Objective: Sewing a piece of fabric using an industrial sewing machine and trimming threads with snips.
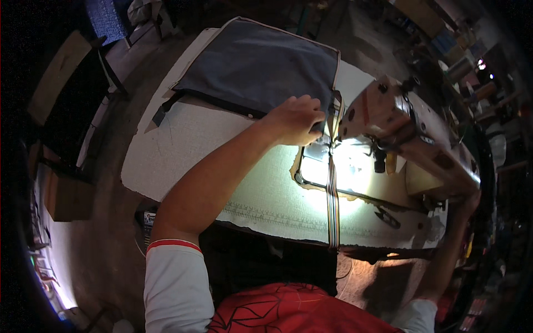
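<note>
A dark grey fabric piece point(261, 61), edged with pale trim and with a black strip along its near side, lies flat on the sewing table. My left hand point(294, 119) is closed on its near right corner, beside the needle area. A striped ribbon point(332, 208) runs from the fabric's right edge under the machine's needle and hangs over the front edge of the table. The sewing machine point(411, 127) stands on the right, its lamp brightly lighting the metal plate. My right hand point(471, 204) is at the machine's right end, its fingers mostly hidden in shadow.
Small thread snips point(387, 217) lie on the pale tabletop point(161, 155), right of the ribbon. A measuring scale is marked along the table's front. A wooden chair point(61, 77) stands at the left, and a cluttered shelf point(466, 66) fills the far right.
</note>
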The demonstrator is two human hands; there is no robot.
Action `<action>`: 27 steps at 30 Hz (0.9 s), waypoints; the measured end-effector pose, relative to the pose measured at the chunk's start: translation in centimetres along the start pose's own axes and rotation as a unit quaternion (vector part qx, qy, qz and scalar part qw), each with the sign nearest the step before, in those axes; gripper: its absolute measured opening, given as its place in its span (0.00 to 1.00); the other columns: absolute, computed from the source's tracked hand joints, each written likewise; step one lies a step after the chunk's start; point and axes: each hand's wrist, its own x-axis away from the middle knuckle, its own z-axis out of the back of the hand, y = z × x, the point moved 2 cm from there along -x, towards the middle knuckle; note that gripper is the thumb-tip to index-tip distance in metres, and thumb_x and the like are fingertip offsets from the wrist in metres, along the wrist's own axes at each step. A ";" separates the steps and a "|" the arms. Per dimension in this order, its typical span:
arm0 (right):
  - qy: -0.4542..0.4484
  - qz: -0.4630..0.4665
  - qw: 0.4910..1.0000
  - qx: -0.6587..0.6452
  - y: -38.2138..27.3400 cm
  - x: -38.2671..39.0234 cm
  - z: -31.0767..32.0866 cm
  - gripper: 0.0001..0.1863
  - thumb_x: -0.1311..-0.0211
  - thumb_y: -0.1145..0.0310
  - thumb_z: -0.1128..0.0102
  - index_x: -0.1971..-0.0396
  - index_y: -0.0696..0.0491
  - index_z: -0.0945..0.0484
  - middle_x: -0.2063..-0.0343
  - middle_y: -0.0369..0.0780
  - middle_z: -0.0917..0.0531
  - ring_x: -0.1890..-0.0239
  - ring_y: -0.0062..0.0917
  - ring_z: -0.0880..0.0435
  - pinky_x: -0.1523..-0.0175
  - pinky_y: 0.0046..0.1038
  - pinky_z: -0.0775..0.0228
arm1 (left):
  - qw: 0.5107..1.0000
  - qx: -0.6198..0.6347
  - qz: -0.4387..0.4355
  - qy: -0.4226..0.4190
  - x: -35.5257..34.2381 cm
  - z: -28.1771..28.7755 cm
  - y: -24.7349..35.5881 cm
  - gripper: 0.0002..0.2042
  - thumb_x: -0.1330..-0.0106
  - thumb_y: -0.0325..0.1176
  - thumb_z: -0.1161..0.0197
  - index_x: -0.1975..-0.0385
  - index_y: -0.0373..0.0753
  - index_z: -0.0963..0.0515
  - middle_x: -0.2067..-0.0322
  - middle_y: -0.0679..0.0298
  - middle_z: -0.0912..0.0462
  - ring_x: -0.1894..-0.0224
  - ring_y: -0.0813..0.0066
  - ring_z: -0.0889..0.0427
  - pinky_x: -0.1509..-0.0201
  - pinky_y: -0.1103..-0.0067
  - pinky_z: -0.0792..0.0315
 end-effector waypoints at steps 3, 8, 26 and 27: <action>-0.003 0.073 0.979 0.191 4.6 1.2 5.1 0.24 0.20 0.55 0.57 0.39 0.60 0.30 0.48 0.45 0.21 0.52 0.28 0.19 0.50 0.32 0.23 | 0.999 -0.031 -0.029 0.018 -1.1 -0.6 1.1 0.18 0.33 0.42 0.36 0.49 0.39 0.20 0.49 0.60 0.25 0.41 0.63 0.30 0.37 0.66 0.36; -0.072 -0.175 0.978 -0.090 -7.4 6.3 -10.1 0.22 0.20 0.55 0.57 0.42 0.57 0.28 0.51 0.45 0.19 0.57 0.32 0.15 0.56 0.34 0.18 | 0.998 -0.057 0.001 -0.025 2.2 -0.3 -0.3 0.22 0.31 0.42 0.39 0.41 0.40 0.23 0.39 0.60 0.28 0.36 0.64 0.33 0.34 0.65 0.39; -0.073 -0.009 0.955 0.286 0.1 -6.4 9.2 0.26 0.22 0.54 0.57 0.41 0.60 0.24 0.72 0.48 0.19 0.71 0.35 0.20 0.59 0.41 0.27 | 0.998 -0.050 -0.026 0.028 -0.7 -1.0 -0.6 0.18 0.30 0.44 0.42 0.44 0.47 0.19 0.38 0.65 0.27 0.35 0.67 0.32 0.36 0.60 0.39; -0.074 -0.014 0.958 0.278 0.0 -6.7 7.4 0.26 0.22 0.54 0.57 0.41 0.60 0.24 0.72 0.48 0.19 0.71 0.35 0.20 0.59 0.41 0.27 | 0.999 -0.039 0.003 0.002 -0.5 -0.4 -1.0 0.17 0.31 0.43 0.40 0.46 0.46 0.18 0.41 0.66 0.25 0.35 0.66 0.32 0.35 0.58 0.39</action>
